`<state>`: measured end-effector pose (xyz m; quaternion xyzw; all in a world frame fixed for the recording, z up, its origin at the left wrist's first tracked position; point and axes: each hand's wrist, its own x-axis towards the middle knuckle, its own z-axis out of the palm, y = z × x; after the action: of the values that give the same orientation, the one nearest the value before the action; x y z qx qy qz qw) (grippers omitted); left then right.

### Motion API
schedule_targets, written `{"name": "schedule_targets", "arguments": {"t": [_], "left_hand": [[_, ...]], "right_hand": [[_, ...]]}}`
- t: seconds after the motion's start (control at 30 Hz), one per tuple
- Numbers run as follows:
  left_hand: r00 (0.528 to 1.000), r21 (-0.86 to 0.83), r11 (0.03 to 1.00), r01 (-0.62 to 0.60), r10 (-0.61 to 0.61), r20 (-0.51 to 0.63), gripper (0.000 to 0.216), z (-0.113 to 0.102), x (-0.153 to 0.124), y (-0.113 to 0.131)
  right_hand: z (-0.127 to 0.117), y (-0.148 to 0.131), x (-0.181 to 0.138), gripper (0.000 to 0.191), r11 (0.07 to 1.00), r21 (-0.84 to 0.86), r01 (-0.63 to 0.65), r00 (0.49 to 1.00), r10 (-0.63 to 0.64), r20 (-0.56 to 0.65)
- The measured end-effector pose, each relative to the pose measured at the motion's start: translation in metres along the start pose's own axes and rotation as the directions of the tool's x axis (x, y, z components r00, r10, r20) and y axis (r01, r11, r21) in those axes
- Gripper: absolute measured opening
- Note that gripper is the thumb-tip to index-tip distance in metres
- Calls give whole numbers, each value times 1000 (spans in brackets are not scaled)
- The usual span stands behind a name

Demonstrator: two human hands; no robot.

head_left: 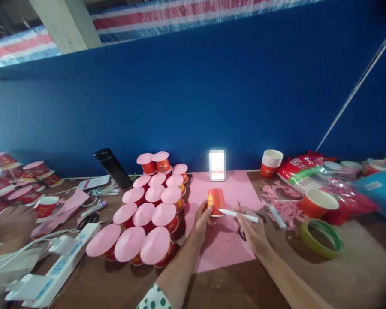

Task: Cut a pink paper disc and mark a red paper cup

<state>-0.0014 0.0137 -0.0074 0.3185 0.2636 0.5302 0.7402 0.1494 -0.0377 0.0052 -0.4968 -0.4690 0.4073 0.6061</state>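
My left hand (202,218) is closed round the side of a red paper cup (216,201) with gold lettering. The cup's white rim points down, just over a large sheet of pink paper (209,253). In my right hand (251,227) is a white pen (241,215), its tip at the cup's lower wall. Partly hidden under that hand is a pair of scissors (242,233) with dark handles. To the left of my hands stand rows of red cups topped with pink paper discs (155,245).
On the right are a tape roll (321,238), a loose cup (320,202), stacked cups (271,162), pink scraps (284,195) and a red plastic package (304,171). Leftward lie a power strip (62,262), a black bottle (112,167) and another person's hand (13,223). A blue partition (186,98) stands behind.
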Motion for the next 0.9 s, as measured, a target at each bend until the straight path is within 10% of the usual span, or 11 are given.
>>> {"name": "schedule_targets", "arguments": {"t": [0.9], "left_hand": [[1000,-29,999,-21,21,1,40,1,-1,-1]], "right_hand": [[-1,-2,0,29,1000,-8,1,1000,-1,-5]]}}
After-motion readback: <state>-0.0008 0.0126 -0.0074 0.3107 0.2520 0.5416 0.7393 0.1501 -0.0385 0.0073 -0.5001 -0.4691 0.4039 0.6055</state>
